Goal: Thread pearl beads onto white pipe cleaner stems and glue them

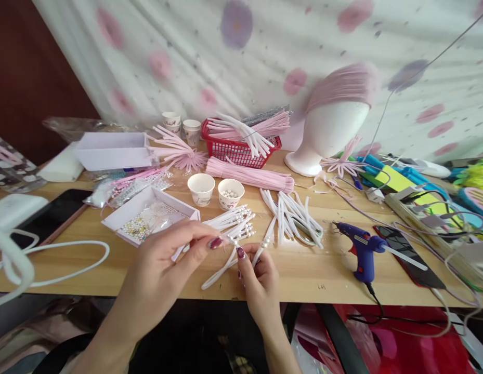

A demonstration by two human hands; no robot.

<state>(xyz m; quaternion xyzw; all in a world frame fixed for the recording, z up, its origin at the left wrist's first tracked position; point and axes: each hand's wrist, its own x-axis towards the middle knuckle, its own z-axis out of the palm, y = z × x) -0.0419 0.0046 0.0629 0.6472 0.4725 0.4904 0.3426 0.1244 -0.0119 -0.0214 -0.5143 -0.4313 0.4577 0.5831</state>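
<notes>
My left hand [169, 265] pinches a small white bead at the tip of a white pipe cleaner [221, 270], thumb and forefinger closed. My right hand [259, 278] grips the same white pipe cleaner lower down, together with another bead-tipped one [264, 244]. Both hands hover over the front edge of the wooden table [315, 275]. Just behind them lies a bunch of white pipe cleaners with beads on their ends [235, 221]. A paper cup of white beads [231, 193] and an empty paper cup [201, 188] stand further back.
A blue glue gun [362, 249] lies to the right, by a phone [408, 254]. Loose white pipe cleaners [294, 215], pink bundles [251, 176], a red basket [239, 148], a foam head with pink cap [333, 130] and a tray of beads [149, 218] fill the table.
</notes>
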